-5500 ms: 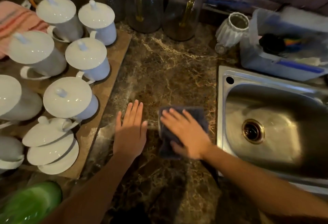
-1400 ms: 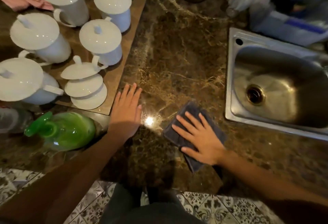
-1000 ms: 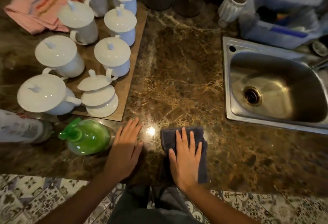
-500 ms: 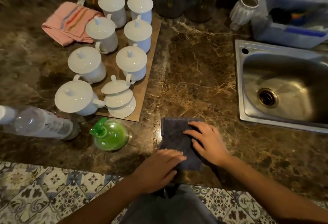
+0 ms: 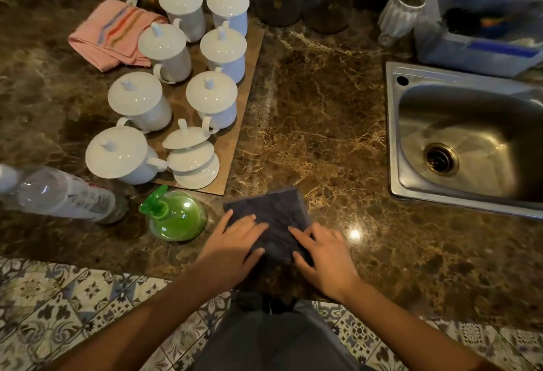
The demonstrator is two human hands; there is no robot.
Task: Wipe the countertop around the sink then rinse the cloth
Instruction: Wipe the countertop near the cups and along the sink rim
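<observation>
Patterned blue-grey floor tiles (image 5: pixel 73 297) under dim warm light

a dark grey cloth (image 5: pixel 269 217) is seen on a brown worktop (image 5: pixel 317 112) veined in gold. white lidded cups (image 5: pixel 211 97), a green bottle (image 5: pixel 176 217), a pink striped towel (image 5: pixel 111 34) and a steel-grey sink (image 5: pixel 393 135) are shown.

The left forearm (image 5: pixel 141 320) and right forearm (image 5: pixel 411 320) slant in from the 2 lower corners and converge, with the left hand (image 5: pixel 235 245) and right hand (image 5: pixel 324 257) lying palm-down side by side, fingers nearly straight, slightly spread and angled toward each other, fingertips apart.
</observation>
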